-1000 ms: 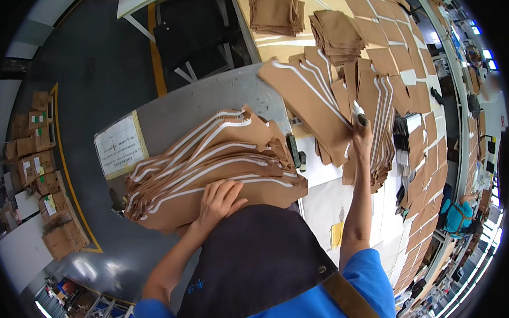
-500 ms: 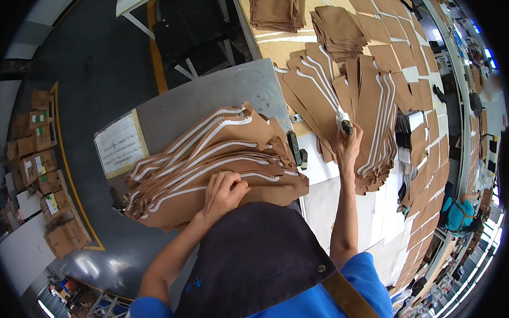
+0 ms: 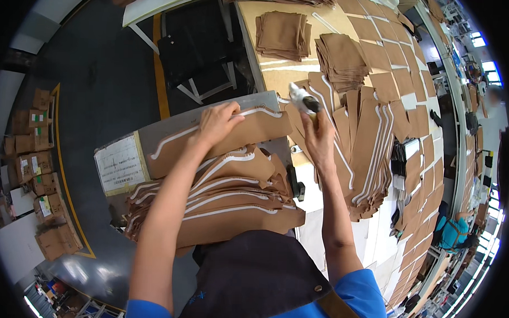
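Off to my right runs the long table, biggest thing about me, laid with row after row of brown pieces; square in front, the grey metal bench; and over on the floor to my left, cardboard boxes piled together, though what's inside them I can't make out! Now the heap of brown panels on the bench, fanned so the white strips show one behind another, edges rippling: I'd judge them light, soft and bendy, more apt to crease than break. Just beyond it, the single brown panel lies across the bench, white strip along its far edge; best taken by a long edge, I reckon, clear of that strip, which may be tacky. My left hand is down on it, fingers curled by the strip, pinching or merely resting I can't tell. My right hand wraps round the small white-and-black tool, just past the panel's right end; whether it contains anything is hidden from me
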`<state>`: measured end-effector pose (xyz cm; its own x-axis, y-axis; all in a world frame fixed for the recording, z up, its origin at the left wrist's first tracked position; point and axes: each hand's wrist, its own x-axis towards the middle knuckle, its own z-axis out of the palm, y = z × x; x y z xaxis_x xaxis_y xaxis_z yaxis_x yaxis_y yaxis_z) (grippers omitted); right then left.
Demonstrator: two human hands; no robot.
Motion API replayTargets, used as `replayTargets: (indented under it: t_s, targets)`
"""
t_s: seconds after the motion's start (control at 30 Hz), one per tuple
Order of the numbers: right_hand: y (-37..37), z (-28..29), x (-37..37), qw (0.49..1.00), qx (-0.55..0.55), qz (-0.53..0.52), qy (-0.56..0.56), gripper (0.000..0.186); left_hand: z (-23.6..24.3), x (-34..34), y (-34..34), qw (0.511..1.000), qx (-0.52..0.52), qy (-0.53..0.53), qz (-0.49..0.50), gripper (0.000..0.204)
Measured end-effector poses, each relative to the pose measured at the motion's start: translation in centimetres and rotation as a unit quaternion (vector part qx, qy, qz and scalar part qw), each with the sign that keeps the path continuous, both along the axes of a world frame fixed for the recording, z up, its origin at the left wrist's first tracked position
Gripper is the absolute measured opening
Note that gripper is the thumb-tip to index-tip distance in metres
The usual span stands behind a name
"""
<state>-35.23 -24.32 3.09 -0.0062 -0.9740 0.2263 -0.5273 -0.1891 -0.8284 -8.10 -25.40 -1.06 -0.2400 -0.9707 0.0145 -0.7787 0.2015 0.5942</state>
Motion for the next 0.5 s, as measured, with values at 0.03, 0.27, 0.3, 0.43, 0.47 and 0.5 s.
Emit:
replayTargets:
  t_s: [0.03, 0.27, 0.3, 0.43, 0.47, 0.5]
  targets:
    - [-0.5, -0.2, 0.1, 0.999, 0.019, 0.026, 0.022, 0.021, -0.2, -0.8, 0.0, 0.998, -0.056, 0.016, 0.002, 0.021]
    - [-4.0, -3.6, 2.2, 0.975, -0.004, 0.135, 0.176, 0.017, -1.4, -1.7, 1.3, 0.986, -0.154, 0.005, -0.058, 0.028]
    - [-4.3, -3.6, 2.6, 0.97, 0.016, 0.147, 0.194, 0.017, -1.7, -1.9, 1.7, 0.992, -0.119, -0.003, -0.048, 0.032]
    - [-4.7, -3.9, 2.9, 0.964, 0.012, 0.161, 0.212, 0.018, -1.3, -2.8, 1.9, 0.982, -0.163, -0.08, -0.05, 0.034]
    - [-4.6, -3.7, 3.1, 0.967, 0.014, 0.148, 0.208, 0.018, -1.2, -2.8, 1.9, 0.982, -0.162, -0.079, -0.049, 0.034]
    - [-4.5, -3.7, 3.3, 0.97, 0.017, 0.136, 0.203, 0.018, -1.2, -2.8, 1.9, 0.984, -0.154, -0.08, -0.046, 0.034]
